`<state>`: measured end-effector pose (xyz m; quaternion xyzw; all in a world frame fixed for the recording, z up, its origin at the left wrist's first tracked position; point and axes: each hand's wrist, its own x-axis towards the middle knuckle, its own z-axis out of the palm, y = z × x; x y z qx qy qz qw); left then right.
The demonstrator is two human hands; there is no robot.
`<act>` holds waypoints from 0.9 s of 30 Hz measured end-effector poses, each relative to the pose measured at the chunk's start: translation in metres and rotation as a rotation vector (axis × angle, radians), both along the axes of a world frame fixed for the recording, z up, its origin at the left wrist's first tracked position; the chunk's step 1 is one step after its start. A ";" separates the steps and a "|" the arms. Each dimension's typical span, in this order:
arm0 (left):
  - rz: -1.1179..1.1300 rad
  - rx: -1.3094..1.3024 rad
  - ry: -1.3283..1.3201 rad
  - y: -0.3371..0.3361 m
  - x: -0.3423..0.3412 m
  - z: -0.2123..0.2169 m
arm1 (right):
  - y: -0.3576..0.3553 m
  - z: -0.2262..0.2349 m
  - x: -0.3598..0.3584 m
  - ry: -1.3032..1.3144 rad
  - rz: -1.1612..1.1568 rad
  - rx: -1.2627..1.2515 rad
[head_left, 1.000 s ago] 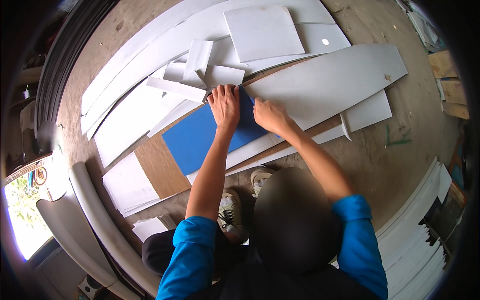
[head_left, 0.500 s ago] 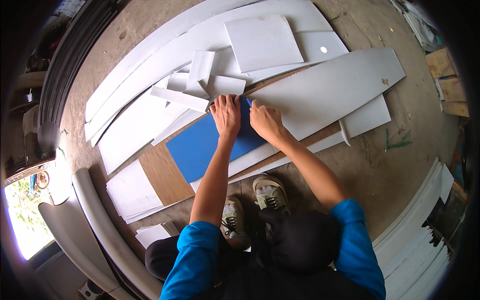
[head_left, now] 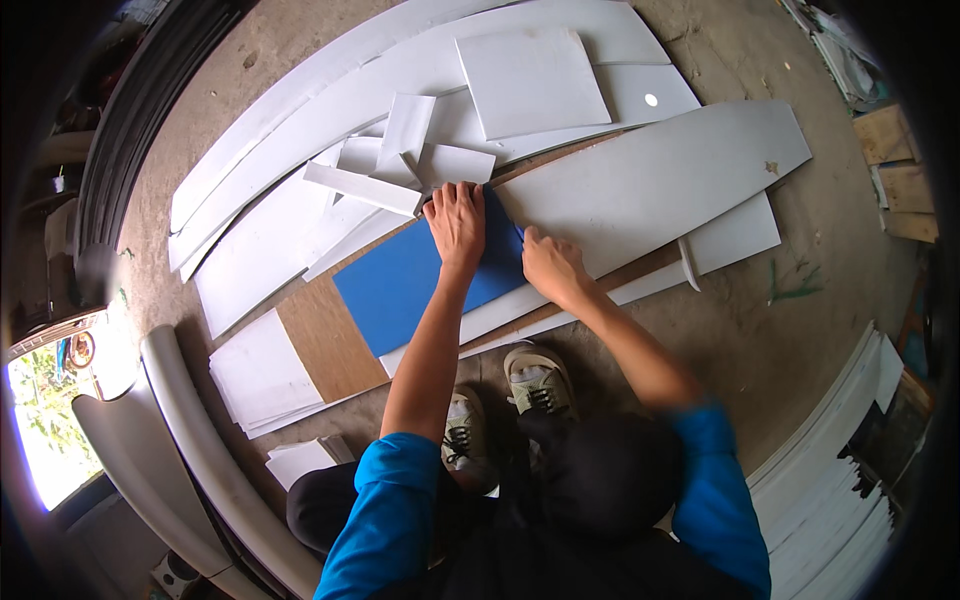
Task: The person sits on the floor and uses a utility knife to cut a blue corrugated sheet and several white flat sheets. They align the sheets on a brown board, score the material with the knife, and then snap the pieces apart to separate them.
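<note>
A flat blue sheet (head_left: pixel 400 285) lies over a brown board and white panels on the floor. My left hand (head_left: pixel 457 225) rests on it with bent fingers curled at its far edge. Beside the sheet's right edge is my right hand (head_left: pixel 556 266), closed in a fist-like grip. A thin blue tool (head_left: pixel 520 233) pokes out by its thumb; the rest is hidden by the fingers, so its kind is unclear. Under the right side of the sheet extends a long white panel (head_left: pixel 680 170) with a tapered shape.
Loose white offcuts (head_left: pixel 365 187) lie just beyond my left hand. A squarish white panel (head_left: pixel 535 85) rests on larger curved sheets (head_left: pixel 330 105). The brown board (head_left: pixel 330 340) shows at left. Long pale curved pieces (head_left: pixel 215 440) stand lower left; white strips (head_left: pixel 830 470) lie lower right.
My right hand has slid toward me and slightly right along the blue sheet's right edge, the thin blue tool with it. My left hand stays at the far edge.
</note>
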<state>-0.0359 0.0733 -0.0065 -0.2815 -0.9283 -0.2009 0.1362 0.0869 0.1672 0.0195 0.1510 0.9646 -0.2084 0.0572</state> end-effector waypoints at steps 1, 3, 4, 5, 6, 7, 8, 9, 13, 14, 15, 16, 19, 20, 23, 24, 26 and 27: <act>0.002 -0.001 0.009 0.001 0.000 0.000 | 0.001 0.003 0.009 -0.017 0.007 -0.006; 0.006 -0.004 -0.006 0.001 0.001 0.000 | 0.006 0.010 0.020 -0.054 0.014 -0.051; 0.004 -0.006 -0.009 0.003 -0.001 0.000 | 0.009 0.015 0.019 -0.068 0.014 -0.074; 0.006 0.000 -0.013 0.003 -0.001 0.001 | 0.012 0.021 0.016 -0.070 0.011 -0.071; 0.009 0.005 -0.017 0.003 -0.001 0.001 | 0.015 0.027 0.012 -0.071 0.008 -0.069; 0.009 0.005 -0.024 0.001 0.000 0.002 | 0.016 0.033 0.008 -0.076 0.003 -0.074; 0.007 0.018 -0.031 0.000 0.000 0.003 | 0.018 0.039 0.002 -0.052 -0.044 -0.101; 0.005 0.030 -0.037 -0.001 0.000 0.003 | 0.020 0.045 -0.008 -0.028 -0.090 -0.129; -0.015 0.054 -0.068 0.004 0.002 0.006 | 0.027 0.028 -0.031 0.035 -0.185 -0.107; -0.023 0.081 -0.069 0.004 0.003 0.006 | 0.025 0.023 -0.033 0.044 -0.170 -0.101; -0.031 0.108 -0.070 0.004 0.002 0.007 | 0.022 0.018 -0.036 0.052 -0.156 -0.094; -0.033 0.131 -0.072 0.002 0.002 0.008 | 0.019 0.016 -0.038 0.059 -0.135 -0.092; -0.029 0.169 -0.147 0.000 0.001 0.010 | 0.016 0.013 -0.040 0.062 -0.182 -0.112; -0.033 0.179 -0.150 -0.001 0.001 0.010 | 0.018 0.011 -0.040 0.074 -0.203 -0.121; -0.034 0.182 -0.143 -0.001 0.001 0.011 | 0.024 0.005 -0.038 0.089 -0.228 -0.117; -0.025 0.165 -0.128 -0.001 0.001 0.011 | 0.023 0.004 -0.037 0.083 -0.210 -0.097; -0.018 0.146 -0.122 0.001 0.002 0.012 | 0.021 0.002 -0.035 0.082 -0.180 -0.093; -0.020 0.145 -0.132 0.002 0.003 0.012 | 0.018 0.001 -0.035 0.086 -0.167 -0.109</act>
